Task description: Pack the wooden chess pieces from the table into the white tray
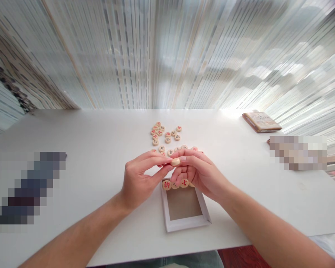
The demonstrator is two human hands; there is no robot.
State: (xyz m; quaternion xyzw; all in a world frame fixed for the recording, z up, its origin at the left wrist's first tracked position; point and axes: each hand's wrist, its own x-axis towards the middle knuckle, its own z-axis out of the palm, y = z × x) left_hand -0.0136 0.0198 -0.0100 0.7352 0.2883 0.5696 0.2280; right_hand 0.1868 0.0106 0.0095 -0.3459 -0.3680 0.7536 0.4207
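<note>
A round wooden game piece [175, 162] is pinched between the fingertips of my left hand [145, 175] and those of my right hand [198, 171], above the far edge of an open box. The white-rimmed box [188, 224] lies on the table, with a brown inside. Along its far side is a row of pieces, among them a red-marked one [166, 185] at the left end and another red-marked one [184, 183]; my right hand partly hides this row. Beyond my hands lie several loose pieces [168, 140] with red or black characters.
On the white table [100, 149], a flat box [261, 122] lies at the far right, with a blurred-out object [296, 152] nearer. Another blurred-out dark object [30, 188] is at the left. A striped curtain [156, 56] hangs behind the table.
</note>
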